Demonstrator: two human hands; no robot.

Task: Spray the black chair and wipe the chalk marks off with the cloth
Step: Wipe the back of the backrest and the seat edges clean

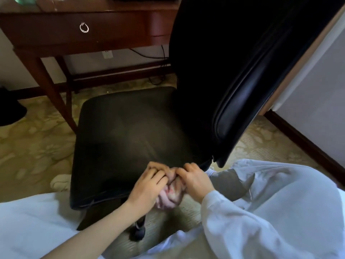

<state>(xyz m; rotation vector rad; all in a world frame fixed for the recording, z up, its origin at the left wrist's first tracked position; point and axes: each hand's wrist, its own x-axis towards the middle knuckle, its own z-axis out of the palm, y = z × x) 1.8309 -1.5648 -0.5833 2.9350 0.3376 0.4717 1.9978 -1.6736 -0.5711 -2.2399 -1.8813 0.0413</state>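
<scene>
Both hands are working close together at the seat's near edge: the left hand (pixel 149 184) and right hand (pixel 194 179) curl their fingers into a crumpled pale pink cloth (pixel 170 196), pinching it between them. It sits right on the front lip of the black padded office chair (pixel 130 131) and spills partly over it. Behind stands a dark wooden counter (pixel 115 32) on patterned beige carpet (pixel 33 146).

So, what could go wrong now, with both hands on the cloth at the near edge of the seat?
The cloth is bunched between the left hand and right hand and hangs partly past the seat edge, so it might drop onto the carpet. A caster shows below the seat, so a firm wipe could roll the chair away.
</scene>
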